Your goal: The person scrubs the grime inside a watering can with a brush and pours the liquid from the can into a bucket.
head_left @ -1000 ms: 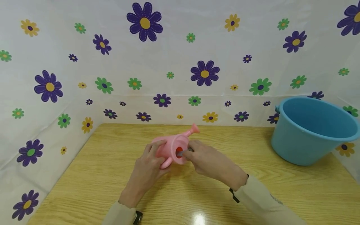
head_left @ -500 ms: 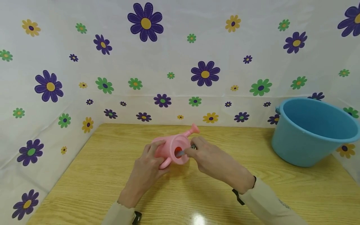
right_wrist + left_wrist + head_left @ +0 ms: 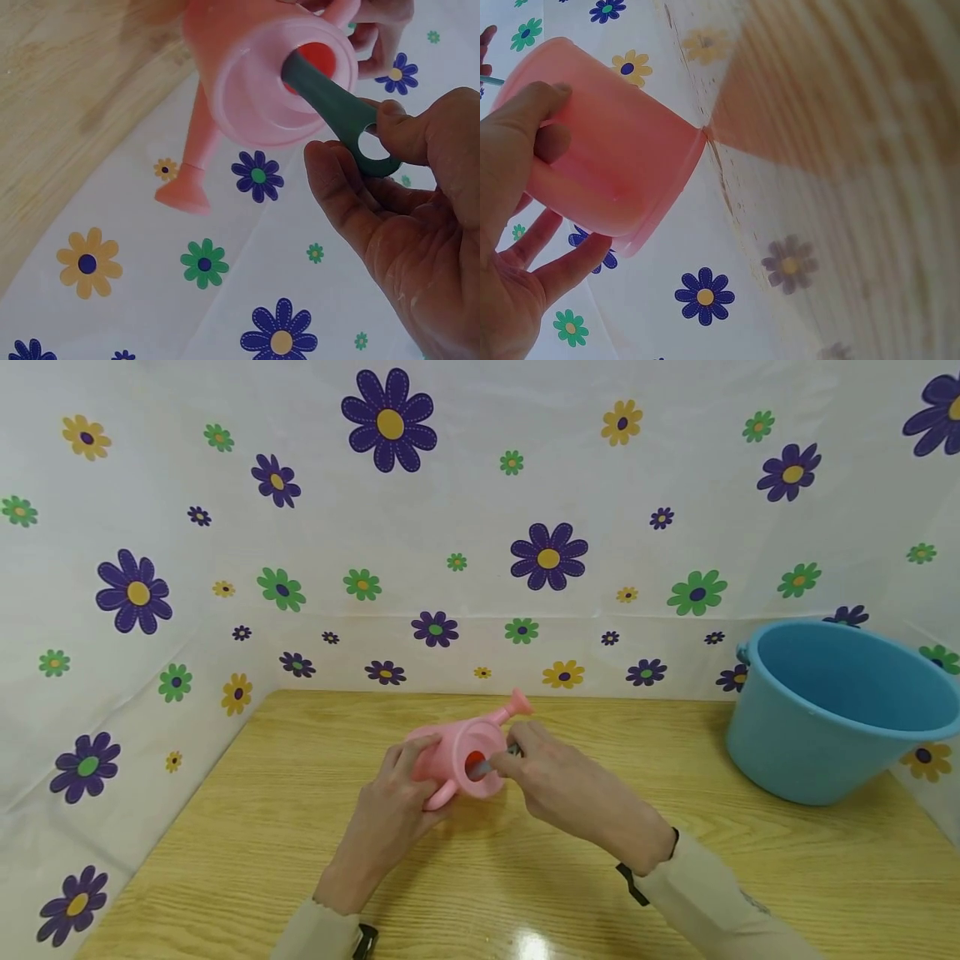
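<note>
A pink watering can (image 3: pixel 441 757) is tipped on its side on the table, its round mouth facing right and toward me. My left hand (image 3: pixel 393 797) grips the can's body near the handle; in the left wrist view its thumb and fingers spread around the pink wall (image 3: pixel 622 142). My right hand (image 3: pixel 558 785) pinches the end of a dark green handle (image 3: pixel 330 105) with a hole through its end. The handle passes into the can's red-lined opening (image 3: pixel 319 64). Whatever is at its far end is hidden inside the can.
A large blue bucket (image 3: pixel 795 727) stands at the right of the wooden table (image 3: pixel 300 760). Behind and at the sides hangs a white sheet (image 3: pixel 450 502) printed with flowers. The can's spout (image 3: pixel 517 703) points to the back right.
Since a second ago my right hand has drawn slightly back to the right, and more of the handle shows outside the opening. The left hand and the can stay put.
</note>
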{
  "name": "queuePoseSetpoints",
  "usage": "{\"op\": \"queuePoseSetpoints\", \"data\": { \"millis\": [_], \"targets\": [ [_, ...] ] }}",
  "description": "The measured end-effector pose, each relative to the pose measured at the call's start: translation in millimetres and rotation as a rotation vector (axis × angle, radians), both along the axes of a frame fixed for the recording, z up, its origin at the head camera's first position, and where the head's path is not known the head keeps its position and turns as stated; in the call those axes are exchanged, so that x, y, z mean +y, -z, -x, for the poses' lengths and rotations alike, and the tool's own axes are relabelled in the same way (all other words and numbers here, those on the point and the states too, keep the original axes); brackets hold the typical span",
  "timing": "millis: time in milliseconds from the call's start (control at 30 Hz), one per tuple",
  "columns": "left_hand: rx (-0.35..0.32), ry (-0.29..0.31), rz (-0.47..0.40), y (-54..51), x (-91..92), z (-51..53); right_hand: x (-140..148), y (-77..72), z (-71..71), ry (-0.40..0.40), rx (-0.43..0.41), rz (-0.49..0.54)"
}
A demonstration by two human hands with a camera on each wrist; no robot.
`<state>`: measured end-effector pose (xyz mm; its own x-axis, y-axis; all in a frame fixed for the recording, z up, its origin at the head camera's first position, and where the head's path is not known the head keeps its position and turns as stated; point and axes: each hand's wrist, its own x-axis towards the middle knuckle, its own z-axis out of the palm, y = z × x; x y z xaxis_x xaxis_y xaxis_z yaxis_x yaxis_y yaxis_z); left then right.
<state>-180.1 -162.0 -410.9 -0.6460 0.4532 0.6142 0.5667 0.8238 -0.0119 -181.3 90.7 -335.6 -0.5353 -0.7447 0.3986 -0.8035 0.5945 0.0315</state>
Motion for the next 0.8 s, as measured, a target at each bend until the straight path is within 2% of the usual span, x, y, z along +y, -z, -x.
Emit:
{"op": "queuePoseSetpoints", "data": {
  "millis": [233, 433, 800],
  "targets": [
    [-0.015, -0.007, -0.012, -1.2, 1.9, 0.1, -6.5, 10.2, 7.1, -0.013, 0.009, 0.024],
    [-0.026, -0.016, -0.031, -1.3, 3.6, 0.9, -12.0, 16.7, 11.1, -0.017, -0.021, 0.034],
    [-0.064, 0.004, -0.076, -3.4, 2.6, 1.7, -15.8, 17.7, 11.1, -0.003, -0.054, 0.023]
  ]
}}
